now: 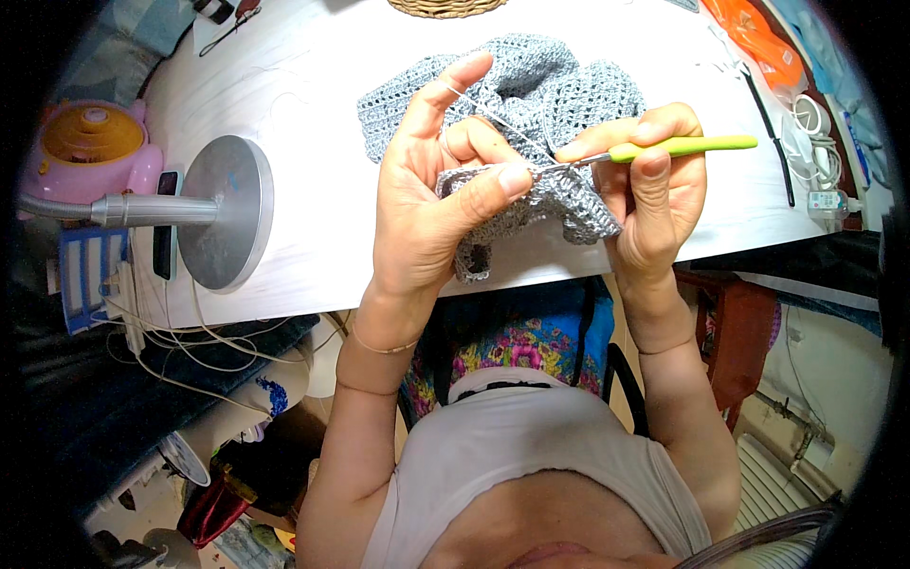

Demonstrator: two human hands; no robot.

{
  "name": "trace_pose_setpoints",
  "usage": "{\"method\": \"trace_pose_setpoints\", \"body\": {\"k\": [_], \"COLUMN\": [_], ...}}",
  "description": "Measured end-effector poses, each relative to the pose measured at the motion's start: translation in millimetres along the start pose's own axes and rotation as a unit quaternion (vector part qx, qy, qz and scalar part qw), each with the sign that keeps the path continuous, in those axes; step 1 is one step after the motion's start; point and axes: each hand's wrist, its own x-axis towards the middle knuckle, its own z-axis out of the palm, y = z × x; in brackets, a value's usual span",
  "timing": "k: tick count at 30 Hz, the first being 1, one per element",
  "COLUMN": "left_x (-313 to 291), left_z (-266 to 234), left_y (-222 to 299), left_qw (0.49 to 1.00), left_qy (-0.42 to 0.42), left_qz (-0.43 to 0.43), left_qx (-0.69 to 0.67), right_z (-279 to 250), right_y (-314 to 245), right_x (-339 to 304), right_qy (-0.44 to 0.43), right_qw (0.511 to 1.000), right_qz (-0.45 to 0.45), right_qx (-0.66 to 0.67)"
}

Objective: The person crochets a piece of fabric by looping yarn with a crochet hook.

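Between thumb and fingers, my left hand (427, 190) pinches the edge of a grey crochet piece (512, 213). Its raised index finger carries a strand of yarn (502, 123) that runs down to the hook's tip. In my right hand (659, 190) is a crochet hook (692, 146) with a lime-green handle, its metal shaft pointing left into the top edge of the work. Part of the grey piece hangs below both hands. Behind them, a larger bundle of openwork grey crochet fabric (521, 71) lies on the table.
On the white table (313, 190), a round grey lamp base (227, 213) stands left, beside a dark phone (166, 228) and a pink pot with an amber lid (93, 133). A wicker basket (445, 8) sits at the back. A small bottle (829, 204) and white cable (825, 152) lie right.
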Motion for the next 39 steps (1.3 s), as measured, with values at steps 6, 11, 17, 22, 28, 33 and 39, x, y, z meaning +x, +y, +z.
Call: {"method": "trace_pose_setpoints", "body": {"k": [6,11,17,22,28,33,39], "left_x": [-0.3,-0.4,-0.3,-1.5,-0.7,-0.8,0.3], "left_z": [-0.4,-1.8,-0.5,1.1,3.3,1.9,1.3], "left_y": [-1.0,-2.1,-2.7,-2.8,-5.0,-2.6,-5.3], "left_qw": [1.000,1.000,0.999,1.000,1.000,1.000,0.999], "left_qy": [0.003,0.010,-0.013,-0.006,-0.012,-0.017,-0.025], "left_qz": [-0.001,0.008,0.011,0.007,-0.003,-0.012,-0.013], "left_qx": [0.002,0.018,0.033,0.029,0.007,-0.005,-0.027], "right_z": [-1.3,-0.1,-4.5,-3.7,-10.4,-7.5,-7.3], "right_y": [-0.5,-2.3,-1.0,2.1,2.5,3.6,0.5], "right_x": [-1.3,-1.4,-3.4,2.7,2.6,2.7,2.6], "right_qy": [-0.002,-0.007,-0.010,-0.008,-0.020,-0.009,-0.019], "right_qw": [1.000,0.999,0.999,0.980,0.974,0.975,0.975], "right_qz": [-0.007,-0.013,0.048,0.157,0.174,0.176,0.165], "right_qx": [-0.031,-0.040,0.001,0.119,0.144,0.138,0.150]}}
